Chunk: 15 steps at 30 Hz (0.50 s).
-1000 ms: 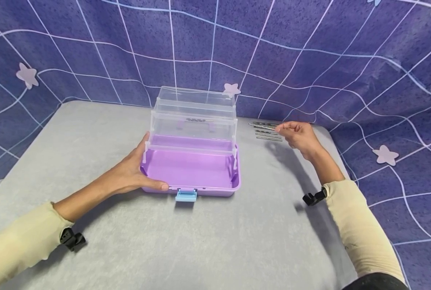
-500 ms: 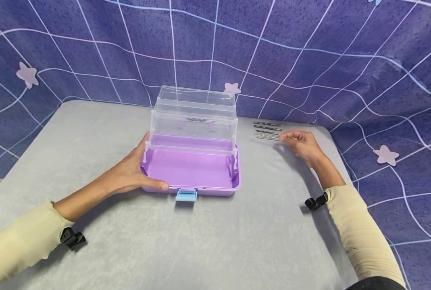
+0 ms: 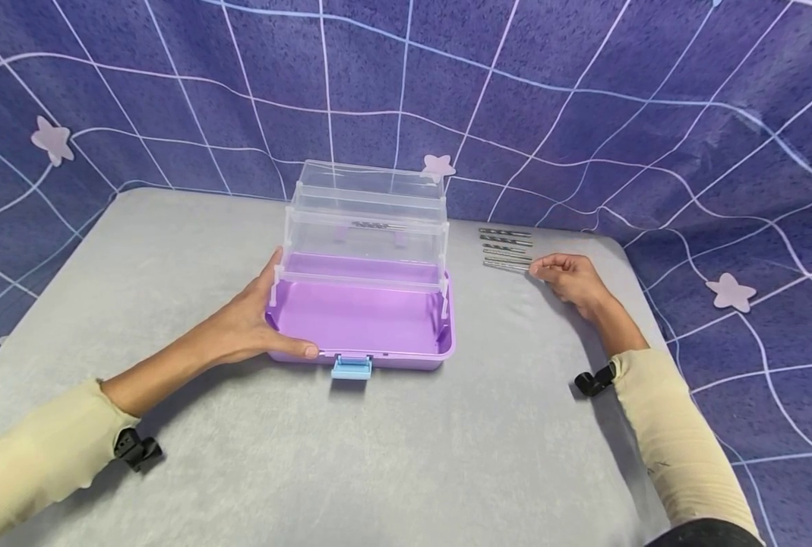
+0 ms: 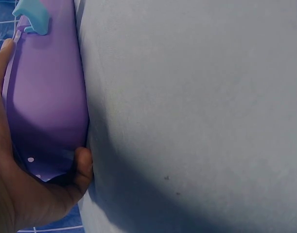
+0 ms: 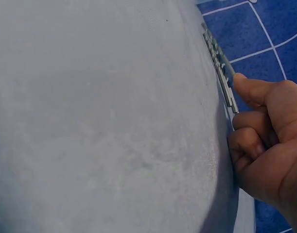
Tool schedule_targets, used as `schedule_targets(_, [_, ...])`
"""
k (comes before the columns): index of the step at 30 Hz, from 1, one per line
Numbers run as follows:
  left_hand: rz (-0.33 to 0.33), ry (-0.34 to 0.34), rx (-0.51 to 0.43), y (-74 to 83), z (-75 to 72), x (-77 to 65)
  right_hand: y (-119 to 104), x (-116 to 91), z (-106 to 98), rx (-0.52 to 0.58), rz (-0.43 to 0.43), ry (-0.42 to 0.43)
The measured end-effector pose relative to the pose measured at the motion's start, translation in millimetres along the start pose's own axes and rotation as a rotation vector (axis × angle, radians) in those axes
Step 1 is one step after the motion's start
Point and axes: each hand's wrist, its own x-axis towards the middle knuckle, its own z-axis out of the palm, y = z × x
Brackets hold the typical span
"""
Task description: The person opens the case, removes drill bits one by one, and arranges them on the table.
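Note:
A purple toolbox (image 3: pixel 358 323) with raised clear trays (image 3: pixel 368 241) and a light blue latch (image 3: pixel 352 368) stands on the grey table. My left hand (image 3: pixel 248 323) grips its left end, thumb along the front rim and fingers round the side; the left wrist view shows a fingertip (image 4: pixel 83 160) low on the purple wall. To the right, my right hand (image 3: pixel 570 281) pinches the right end of a thin silver drill bit (image 3: pixel 506 266) between thumb and forefinger. That bit lies nearest me in a row of several drill bits (image 3: pixel 506 241), close over the table.
More drill bits (image 3: pixel 378 226) show through the clear tray section. Behind the grey table (image 3: pixel 406 456) hangs a blue-purple cloth (image 3: pixel 549 91) with a grid and stars. Black wrist mounts (image 3: pixel 595 380) sit at both sleeves.
My right hand has brought the drill bit from over the back of the row toward me, down to the row's near side. The left hand and toolbox have stayed put.

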Motion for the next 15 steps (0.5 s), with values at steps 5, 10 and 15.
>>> schedule_targets(5, [0.006,0.002,-0.003,1.2,-0.1,0.6,1.7,2.9,-0.7,-0.010,0.001,0.007])
schedule_targets(10, [0.013,0.001,-0.019,1.2,0.8,1.4,2.7,6.5,-1.1,0.015,0.015,0.014])
schedule_targets(15, [0.022,0.001,-0.035,1.2,1.4,1.8,3.1,8.6,-1.0,0.023,0.030,0.012])
